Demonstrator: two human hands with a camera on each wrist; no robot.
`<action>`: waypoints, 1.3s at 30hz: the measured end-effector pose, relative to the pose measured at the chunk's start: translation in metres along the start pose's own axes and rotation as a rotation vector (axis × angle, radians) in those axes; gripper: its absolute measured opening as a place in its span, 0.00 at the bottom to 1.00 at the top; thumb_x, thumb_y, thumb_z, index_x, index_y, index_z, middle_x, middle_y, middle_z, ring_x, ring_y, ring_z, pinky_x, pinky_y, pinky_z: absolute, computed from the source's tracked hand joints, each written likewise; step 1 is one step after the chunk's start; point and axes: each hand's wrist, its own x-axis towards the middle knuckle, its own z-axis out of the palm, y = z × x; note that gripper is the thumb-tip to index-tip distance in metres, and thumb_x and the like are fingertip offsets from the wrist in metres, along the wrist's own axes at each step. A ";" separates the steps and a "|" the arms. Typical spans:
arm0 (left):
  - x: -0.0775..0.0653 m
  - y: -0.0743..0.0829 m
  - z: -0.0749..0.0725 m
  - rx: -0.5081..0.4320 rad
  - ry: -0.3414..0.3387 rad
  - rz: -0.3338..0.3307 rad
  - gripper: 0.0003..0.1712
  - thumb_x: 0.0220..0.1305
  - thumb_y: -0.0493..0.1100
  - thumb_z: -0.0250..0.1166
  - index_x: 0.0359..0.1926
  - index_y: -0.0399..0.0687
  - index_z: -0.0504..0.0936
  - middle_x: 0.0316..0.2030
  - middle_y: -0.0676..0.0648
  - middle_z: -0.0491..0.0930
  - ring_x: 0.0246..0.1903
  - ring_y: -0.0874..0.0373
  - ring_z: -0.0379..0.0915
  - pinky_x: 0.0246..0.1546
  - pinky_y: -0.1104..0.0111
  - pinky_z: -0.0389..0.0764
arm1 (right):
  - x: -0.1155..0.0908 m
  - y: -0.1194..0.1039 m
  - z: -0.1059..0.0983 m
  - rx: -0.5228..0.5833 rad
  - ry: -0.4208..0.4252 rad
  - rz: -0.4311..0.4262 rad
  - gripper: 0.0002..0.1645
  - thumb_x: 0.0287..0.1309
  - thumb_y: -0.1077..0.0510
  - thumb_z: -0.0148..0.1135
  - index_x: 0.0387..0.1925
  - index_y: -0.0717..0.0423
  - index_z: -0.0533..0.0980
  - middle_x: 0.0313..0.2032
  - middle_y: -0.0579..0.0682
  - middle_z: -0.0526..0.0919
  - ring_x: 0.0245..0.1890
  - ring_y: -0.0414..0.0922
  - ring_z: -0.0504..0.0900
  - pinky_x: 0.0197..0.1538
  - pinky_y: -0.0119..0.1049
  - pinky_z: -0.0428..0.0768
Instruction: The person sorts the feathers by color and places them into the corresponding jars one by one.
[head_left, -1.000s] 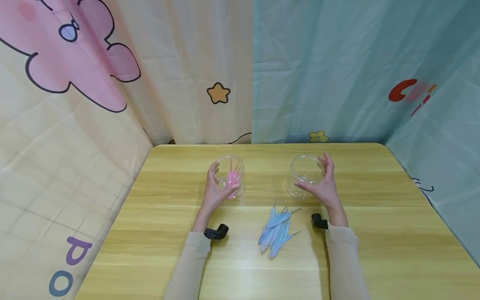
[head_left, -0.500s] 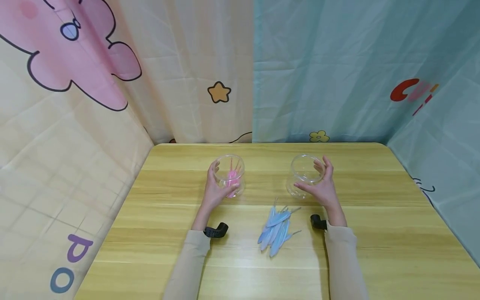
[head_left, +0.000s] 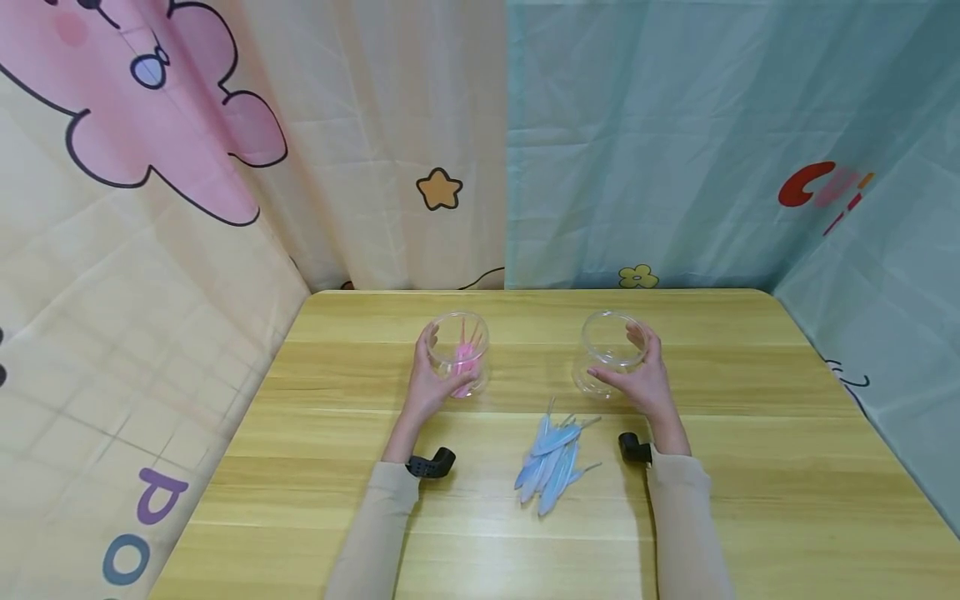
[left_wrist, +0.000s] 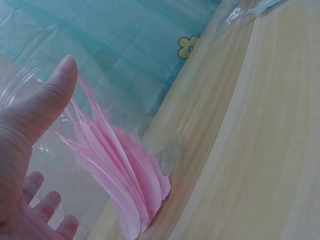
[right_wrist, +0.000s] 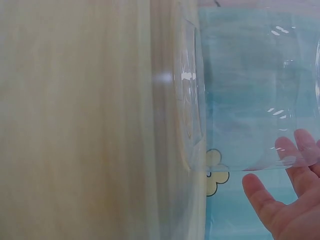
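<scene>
In the head view, two clear, round-mouthed jars stand on the wooden table. The left jar [head_left: 486,343] has several pink feathers [head_left: 467,362] inside, quills up. My left hand [head_left: 427,387] holds this jar by its left side, thumb across the front; the left wrist view shows the pink feathers [left_wrist: 120,170] through the wall. At the right jar [head_left: 609,350], with nothing visible in it, my right hand [head_left: 647,383] grips the right side. Its thumb lies in front and its fingers show through the plastic. Several light blue feathers [head_left: 553,462] lie piled between my forearms.
The wooden table [head_left: 780,467] reaches back to hanging curtains, beige on the left [head_left: 360,150] and pale teal on the right [head_left: 645,142]. A black wrist camera [head_left: 432,463] sits on my left wrist, another [head_left: 634,448] on my right.
The fingers of my right hand have bent in from outside the rim to lie round the back of the right jar. My left hand, both jars and the feathers stay put.
</scene>
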 end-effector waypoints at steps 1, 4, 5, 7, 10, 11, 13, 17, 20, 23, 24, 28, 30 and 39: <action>0.000 0.000 0.000 0.003 0.000 0.000 0.66 0.43 0.46 0.79 0.74 0.57 0.43 0.71 0.48 0.48 0.69 0.49 0.43 0.63 0.46 0.52 | -0.002 -0.005 0.000 0.004 0.001 -0.005 0.63 0.37 0.63 0.79 0.69 0.62 0.48 0.66 0.63 0.57 0.67 0.59 0.53 0.64 0.62 0.50; 0.000 -0.001 0.001 0.005 -0.003 0.000 0.68 0.43 0.47 0.79 0.74 0.59 0.39 0.72 0.48 0.46 0.70 0.49 0.41 0.63 0.47 0.52 | -0.007 -0.016 0.000 0.011 0.003 -0.021 0.61 0.38 0.66 0.78 0.68 0.65 0.48 0.66 0.67 0.57 0.66 0.61 0.53 0.63 0.64 0.51; 0.000 -0.001 0.001 0.003 -0.002 -0.004 0.68 0.43 0.47 0.79 0.74 0.60 0.38 0.72 0.49 0.46 0.70 0.49 0.41 0.64 0.47 0.51 | -0.008 -0.018 0.000 0.008 0.003 -0.024 0.61 0.38 0.66 0.77 0.68 0.65 0.48 0.66 0.67 0.57 0.66 0.62 0.53 0.63 0.64 0.51; 0.000 -0.002 0.000 0.003 -0.003 -0.003 0.71 0.42 0.47 0.79 0.74 0.61 0.35 0.73 0.48 0.44 0.70 0.48 0.39 0.64 0.47 0.50 | -0.009 -0.021 0.000 0.004 0.001 -0.022 0.60 0.39 0.66 0.77 0.68 0.65 0.48 0.66 0.67 0.56 0.66 0.62 0.53 0.63 0.63 0.52; 0.000 -0.002 -0.001 -0.003 0.016 0.014 0.74 0.40 0.47 0.80 0.74 0.62 0.32 0.73 0.48 0.42 0.70 0.48 0.38 0.64 0.46 0.47 | -0.010 -0.022 0.000 0.002 -0.002 -0.022 0.60 0.40 0.67 0.76 0.68 0.65 0.48 0.66 0.67 0.56 0.66 0.62 0.53 0.63 0.63 0.51; 0.000 -0.002 -0.001 -0.002 0.033 0.030 0.75 0.40 0.48 0.80 0.74 0.62 0.31 0.73 0.48 0.42 0.70 0.48 0.38 0.64 0.46 0.46 | -0.009 -0.021 0.000 0.003 -0.004 -0.023 0.60 0.40 0.67 0.76 0.68 0.66 0.47 0.66 0.67 0.56 0.66 0.62 0.53 0.63 0.63 0.51; 0.000 -0.001 -0.002 0.009 0.097 0.086 0.73 0.42 0.50 0.79 0.74 0.62 0.31 0.73 0.50 0.40 0.70 0.52 0.37 0.64 0.45 0.45 | -0.008 -0.019 0.000 0.006 -0.009 -0.028 0.60 0.40 0.67 0.76 0.68 0.66 0.47 0.66 0.68 0.55 0.66 0.63 0.52 0.63 0.63 0.50; -0.001 0.013 0.001 0.081 0.346 0.391 0.62 0.47 0.52 0.73 0.74 0.48 0.42 0.71 0.42 0.47 0.68 0.49 0.42 0.63 0.43 0.49 | -0.004 -0.010 0.000 0.022 -0.016 -0.029 0.61 0.40 0.66 0.77 0.69 0.65 0.46 0.66 0.68 0.55 0.66 0.63 0.52 0.63 0.64 0.49; -0.002 0.033 0.008 0.152 0.520 0.700 0.49 0.46 0.51 0.68 0.65 0.34 0.58 0.62 0.35 0.60 0.62 0.42 0.55 0.59 0.47 0.57 | 0.001 0.004 0.000 0.015 -0.010 -0.015 0.63 0.38 0.63 0.79 0.70 0.60 0.46 0.67 0.64 0.56 0.67 0.60 0.52 0.63 0.63 0.50; -0.006 0.052 0.023 0.204 0.537 0.921 0.36 0.50 0.52 0.65 0.54 0.32 0.69 0.51 0.36 0.70 0.51 0.42 0.65 0.51 0.54 0.66 | 0.005 0.018 0.000 -0.001 0.000 -0.006 0.65 0.37 0.60 0.80 0.70 0.55 0.47 0.67 0.60 0.57 0.67 0.57 0.53 0.64 0.61 0.50; -0.009 0.058 0.029 0.216 0.502 0.962 0.32 0.53 0.52 0.64 0.52 0.33 0.72 0.48 0.38 0.72 0.48 0.43 0.67 0.49 0.57 0.68 | 0.005 0.020 0.000 -0.004 0.003 -0.010 0.65 0.37 0.60 0.80 0.70 0.55 0.46 0.67 0.60 0.57 0.67 0.57 0.53 0.64 0.61 0.50; -0.020 0.071 0.056 0.276 0.255 0.963 0.21 0.61 0.53 0.61 0.44 0.39 0.78 0.41 0.45 0.77 0.41 0.51 0.72 0.43 0.65 0.73 | 0.006 0.023 0.000 -0.001 0.006 -0.031 0.66 0.36 0.58 0.81 0.70 0.55 0.47 0.67 0.60 0.57 0.67 0.57 0.54 0.64 0.62 0.51; -0.024 0.072 0.068 0.307 0.096 0.861 0.19 0.62 0.54 0.61 0.43 0.43 0.80 0.40 0.48 0.78 0.42 0.54 0.72 0.43 0.67 0.73 | 0.006 0.023 0.000 -0.003 0.006 -0.038 0.66 0.36 0.57 0.81 0.70 0.55 0.47 0.67 0.60 0.58 0.67 0.58 0.54 0.63 0.62 0.51; -0.026 0.060 0.096 0.508 -0.323 0.234 0.30 0.64 0.66 0.55 0.50 0.47 0.82 0.39 0.51 0.78 0.41 0.58 0.70 0.36 0.69 0.73 | 0.004 0.020 0.000 -0.009 0.016 -0.035 0.65 0.35 0.57 0.81 0.70 0.54 0.48 0.66 0.60 0.58 0.66 0.57 0.54 0.63 0.62 0.52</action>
